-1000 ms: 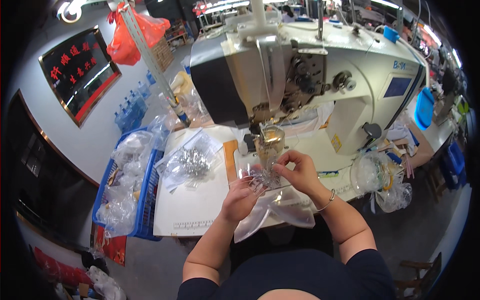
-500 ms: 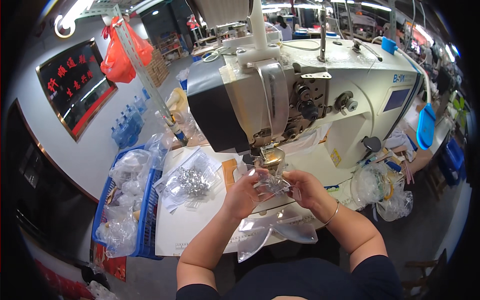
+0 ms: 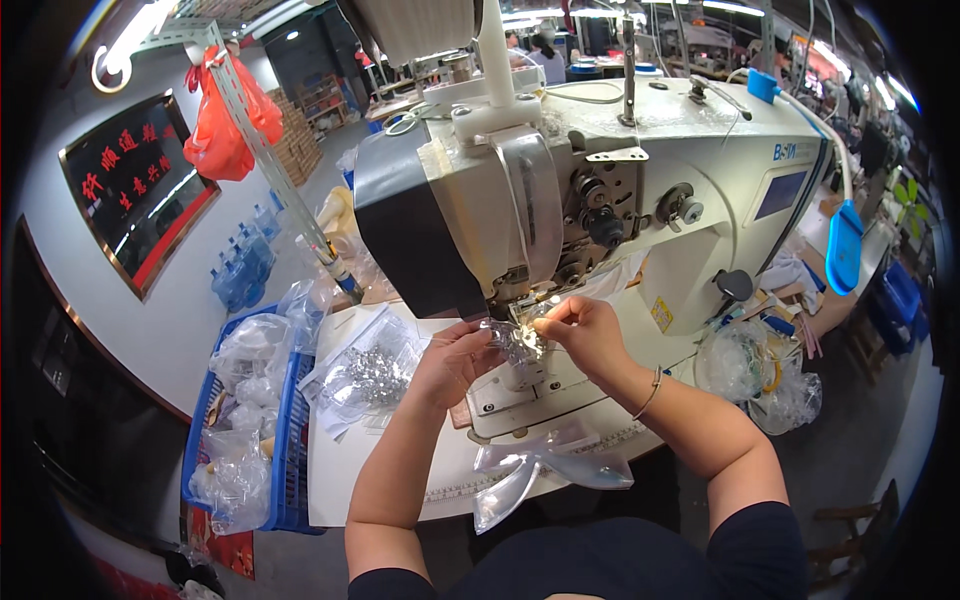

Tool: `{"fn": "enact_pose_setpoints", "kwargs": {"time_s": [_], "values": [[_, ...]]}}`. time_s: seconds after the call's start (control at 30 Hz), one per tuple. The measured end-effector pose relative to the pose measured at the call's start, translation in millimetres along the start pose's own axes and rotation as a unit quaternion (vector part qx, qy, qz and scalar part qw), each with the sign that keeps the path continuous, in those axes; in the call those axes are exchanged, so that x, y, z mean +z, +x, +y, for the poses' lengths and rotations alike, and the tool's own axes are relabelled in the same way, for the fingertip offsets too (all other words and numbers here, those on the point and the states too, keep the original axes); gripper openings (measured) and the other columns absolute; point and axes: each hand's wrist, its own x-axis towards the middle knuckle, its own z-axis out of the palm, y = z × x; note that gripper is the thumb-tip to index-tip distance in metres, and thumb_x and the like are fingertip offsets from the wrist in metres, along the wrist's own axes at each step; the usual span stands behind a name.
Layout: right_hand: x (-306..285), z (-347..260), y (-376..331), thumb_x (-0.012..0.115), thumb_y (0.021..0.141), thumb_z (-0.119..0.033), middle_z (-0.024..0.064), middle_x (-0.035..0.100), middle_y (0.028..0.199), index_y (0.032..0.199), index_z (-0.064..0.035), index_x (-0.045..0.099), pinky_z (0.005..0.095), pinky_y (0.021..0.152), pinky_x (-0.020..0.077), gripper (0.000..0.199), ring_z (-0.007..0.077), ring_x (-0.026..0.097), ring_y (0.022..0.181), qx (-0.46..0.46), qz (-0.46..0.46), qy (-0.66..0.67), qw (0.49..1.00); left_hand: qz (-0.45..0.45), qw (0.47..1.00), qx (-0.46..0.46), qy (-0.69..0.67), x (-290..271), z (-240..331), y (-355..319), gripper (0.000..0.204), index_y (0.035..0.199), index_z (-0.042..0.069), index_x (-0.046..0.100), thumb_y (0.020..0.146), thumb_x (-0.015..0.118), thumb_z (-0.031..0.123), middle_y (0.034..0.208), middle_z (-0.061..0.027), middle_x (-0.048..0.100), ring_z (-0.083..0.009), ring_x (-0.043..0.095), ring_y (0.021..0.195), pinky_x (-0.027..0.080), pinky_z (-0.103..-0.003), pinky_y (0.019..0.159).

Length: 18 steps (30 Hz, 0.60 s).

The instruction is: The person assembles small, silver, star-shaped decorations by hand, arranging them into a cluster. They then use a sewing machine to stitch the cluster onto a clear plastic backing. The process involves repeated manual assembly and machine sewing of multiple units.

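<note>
A crumpled clear plastic piece [image 3: 513, 343] hangs just in front of the needle area of a white industrial sewing machine [image 3: 420, 195]. My left hand [image 3: 450, 368] pinches its left side between thumb and fingers. At its upper right, close under the machine head, my right hand [image 3: 590, 345] has thumb and index finger pressed together; what lies between these fingertips is too small to make out. Below both hands, a clear bow-shaped plastic piece [image 3: 520, 475] rests along the table's front edge. Left of my left hand, small shiny silver pieces [image 3: 368, 378] lie heaped on clear plastic and white sheets.
A blue basket [image 3: 293, 440] stuffed with clear plastic bags stands left of the white table [image 3: 345, 490]. Bundled clear plastic [image 3: 735, 360] sits at the right. A metal post [image 3: 275, 175] carrying a red bag [image 3: 230, 120] rises at the left. Blue water bottles [image 3: 240, 268] stand behind.
My right hand has risen toward the needle area, its fingertips now pinched. The left hand has shifted slightly left, still on the clear plastic. The whole view has moved a little.
</note>
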Motion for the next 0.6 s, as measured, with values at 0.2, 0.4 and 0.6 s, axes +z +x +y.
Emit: {"fn": "enact_pose_setpoints", "kwargs": {"time_s": [0.2, 0.4, 0.6], "values": [[6.0, -10.3, 13.8, 0.073, 0.069, -0.023, 0.0083, 0.066, 0.065, 0.069, -0.0040, 0.069, 0.0301, 0.058, 0.0480, 0.020, 0.0172, 0.061, 0.056, -0.031, 0.020, -0.177, 0.984, 0.043, 0.999, -0.001, 0.018, -9.3, 15.4, 12.1, 0.023, 0.104, -0.011, 0.054, 0.084, 0.057, 0.000, 0.101, -0.0186, 0.060, -0.0279, 0.063, 0.090, 0.054, -0.037, 0.085], [4.9, 3.6, 27.0, 0.072, 0.068, -0.022, 0.0108, 0.065, 0.061, 0.068, -0.0013, 0.069, 0.0326, 0.060, 0.0480, 0.021, 0.0197, 0.060, 0.057, -0.085, 0.019, -0.115, 0.990, 0.076, 0.995, 0.000, 0.060, -2.0, 23.4, 15.2, 0.016, 0.097, -0.013, 0.057, 0.085, 0.057, -0.002, 0.101, -0.0211, 0.060, -0.0308, 0.062, 0.094, 0.052, -0.045, 0.088], [5.9, -5.6, 25.6, 0.069, 0.068, -0.017, 0.0060, 0.059, 0.052, 0.067, 0.0020, 0.067, 0.0287, 0.050, 0.0417, 0.019, 0.0114, 0.052, 0.049, -0.074, -0.013, -0.106, 0.991, -0.029, 0.993, -0.115, -0.015, -14.4, 20.1, 14.6, 0.027, 0.112, 0.004, 0.054, 0.086, 0.059, 0.010, 0.104, -0.0105, 0.061, -0.0252, 0.059, 0.096, 0.050, -0.044, 0.086]]}}
